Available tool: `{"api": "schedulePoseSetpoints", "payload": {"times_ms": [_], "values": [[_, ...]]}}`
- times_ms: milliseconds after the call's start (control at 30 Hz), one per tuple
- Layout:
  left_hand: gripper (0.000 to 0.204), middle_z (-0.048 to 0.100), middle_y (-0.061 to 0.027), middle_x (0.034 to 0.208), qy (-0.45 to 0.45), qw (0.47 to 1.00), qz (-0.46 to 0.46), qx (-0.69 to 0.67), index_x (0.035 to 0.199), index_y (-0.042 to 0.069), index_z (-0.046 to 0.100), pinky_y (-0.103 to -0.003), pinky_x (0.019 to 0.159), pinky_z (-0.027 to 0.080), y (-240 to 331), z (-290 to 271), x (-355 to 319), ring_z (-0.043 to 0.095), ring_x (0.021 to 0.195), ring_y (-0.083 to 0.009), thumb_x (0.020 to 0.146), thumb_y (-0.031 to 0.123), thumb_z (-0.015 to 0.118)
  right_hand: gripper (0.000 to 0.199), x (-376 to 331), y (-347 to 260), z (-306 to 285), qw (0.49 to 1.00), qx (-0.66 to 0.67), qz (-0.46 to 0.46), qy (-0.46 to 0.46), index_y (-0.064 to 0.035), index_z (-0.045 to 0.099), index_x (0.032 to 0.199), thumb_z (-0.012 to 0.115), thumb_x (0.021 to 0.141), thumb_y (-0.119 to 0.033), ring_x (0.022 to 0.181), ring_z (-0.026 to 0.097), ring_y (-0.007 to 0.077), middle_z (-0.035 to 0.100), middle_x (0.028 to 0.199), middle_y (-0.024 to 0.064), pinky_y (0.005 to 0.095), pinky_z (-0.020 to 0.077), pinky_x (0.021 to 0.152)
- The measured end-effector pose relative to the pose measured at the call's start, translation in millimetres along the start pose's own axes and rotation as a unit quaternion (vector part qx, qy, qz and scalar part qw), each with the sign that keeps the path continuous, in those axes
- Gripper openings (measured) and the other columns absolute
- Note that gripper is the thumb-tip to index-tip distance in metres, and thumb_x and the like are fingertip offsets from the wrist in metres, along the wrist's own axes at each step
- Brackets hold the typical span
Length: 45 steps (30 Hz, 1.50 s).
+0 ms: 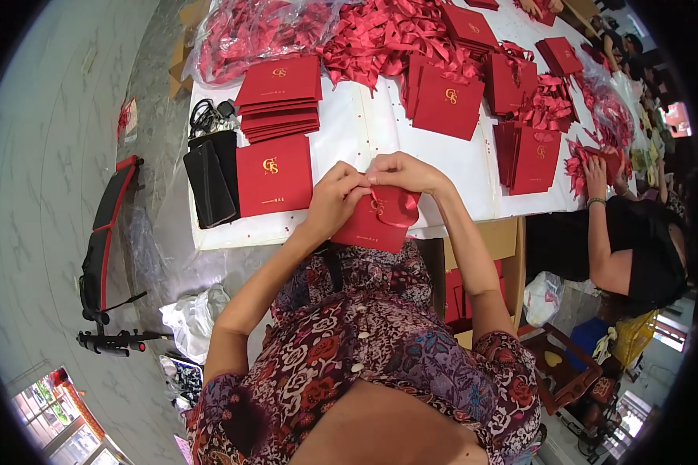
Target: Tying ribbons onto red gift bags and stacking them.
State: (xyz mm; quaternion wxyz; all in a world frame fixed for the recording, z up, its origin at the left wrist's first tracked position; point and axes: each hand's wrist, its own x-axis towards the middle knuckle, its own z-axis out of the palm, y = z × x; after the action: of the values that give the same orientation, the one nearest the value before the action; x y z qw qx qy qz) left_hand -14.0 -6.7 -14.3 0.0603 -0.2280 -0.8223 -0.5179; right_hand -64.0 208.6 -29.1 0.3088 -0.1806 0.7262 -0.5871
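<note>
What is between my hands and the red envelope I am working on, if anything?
Nothing visible. The left hand and right hand both already touch the red envelope and its red ribbon at the white table edge.

A stack of red folders (279, 97) sat at eleven o'clock on the white table (349, 132), a single red folder (274, 177) just below it. Black pouches (212, 180) lay beside that — perhaps cases. Red ribbons (380, 35) were heaped at twelve o'clock. A co-worker's hand (596, 177) rested at three o'clock.
</note>
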Motion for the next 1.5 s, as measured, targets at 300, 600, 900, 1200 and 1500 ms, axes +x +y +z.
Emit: {"api": "schedulePoseSetpoints", "payload": {"times_ms": [300,600,900,1200,1500], "values": [[0.011,0.058,-0.0061,0.085,0.009,1.000,0.027,-0.006,0.090,0.004,0.070,-0.029,0.061,0.048,-1.9,-1.7,7.2,0.058,0.069,-0.0156,0.080,0.001,0.073,0.017,12.3,8.1,14.6,0.992,0.111,0.041,0.051,0.0013,0.073,0.093,0.069,0.089,-0.015,0.074,0.062,0.0082,0.069,0.080,0.0032,0.0227,0.0497,0.070],[0.013,0.058,-0.0088,0.083,-0.040,0.995,-0.074,0.056,0.092,0.004,0.070,-0.030,0.057,0.044,-9.8,-9.7,10.9,0.052,0.059,-0.0180,0.080,0.008,0.075,0.021,18.6,21.5,-13.0,0.935,-0.012,-0.044,0.351,0.0014,0.073,0.093,0.071,0.086,-0.018,0.068,0.061,0.0101,0.068,0.072,0.0038,0.0258,0.0479,0.063],[0.021,0.064,-0.0132,0.084,0.000,0.963,-0.066,0.263,0.091,0.004,0.061,-0.042,0.064,0.049,-21.7,6.4,36.1,0.065,0.074,-0.0321,0.084,0.020,0.071,0.033,22.2,-5.6,16.3,0.901,-0.263,0.033,0.342,-0.0052,0.068,0.077,0.077,0.077,-0.037,0.073,0.066,0.0308,0.066,0.077,0.0124,0.0406,0.0505,0.065],[0.020,0.065,-0.0145,0.075,0.009,0.974,-0.215,0.074,0.089,0.003,0.062,-0.039,0.064,0.051,-27.6,15.7,36.6,0.066,0.069,-0.0273,0.087,0.022,0.068,0.021,13.9,-7.6,24.5,0.963,0.009,0.041,0.265,0.0003,0.063,0.087,0.069,0.089,-0.020,0.069,0.063,0.0153,0.066,0.078,0.0103,0.0288,0.0493,0.063],[0.015,0.069,-0.0074,0.076,0.026,0.966,-0.220,-0.132,0.096,0.002,0.066,-0.030,0.063,0.051,-19.2,25.5,24.3,0.065,0.068,-0.0144,0.091,0.015,0.065,0.016,-4.0,-12.5,28.2,0.964,0.123,-0.039,0.234,-0.0003,0.065,0.105,0.062,0.096,-0.014,0.073,0.056,0.0041,0.064,0.083,-0.0007,0.0203,0.0460,0.065]]}}
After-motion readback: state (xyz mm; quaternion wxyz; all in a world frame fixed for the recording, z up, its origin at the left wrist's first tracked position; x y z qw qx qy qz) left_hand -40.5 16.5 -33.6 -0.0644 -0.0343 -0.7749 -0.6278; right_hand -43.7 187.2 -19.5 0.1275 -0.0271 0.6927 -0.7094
